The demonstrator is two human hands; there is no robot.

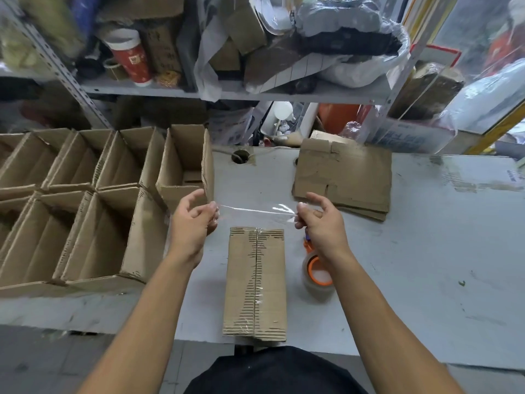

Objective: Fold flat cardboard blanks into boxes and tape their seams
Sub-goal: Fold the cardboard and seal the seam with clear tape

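Note:
A folded brown cardboard box point(255, 282) lies on the grey table point(412, 251) in front of me, its flaps closed with clear tape along the centre seam. Above its far end I hold a strip of clear tape point(255, 211) stretched level between both hands. My left hand point(193, 226) pinches the strip's left end. My right hand point(321, 223) pinches the right end. A roll of clear tape on an orange dispenser point(316, 275) sits on the table right of the box, partly hidden under my right wrist.
Several open-topped folded boxes point(85, 203) stand in rows on the left. A stack of flat cardboard blanks point(343, 177) lies at the back right. Cluttered metal shelves point(227, 89) rise behind the table. A round cable hole point(240, 157) is near the back edge.

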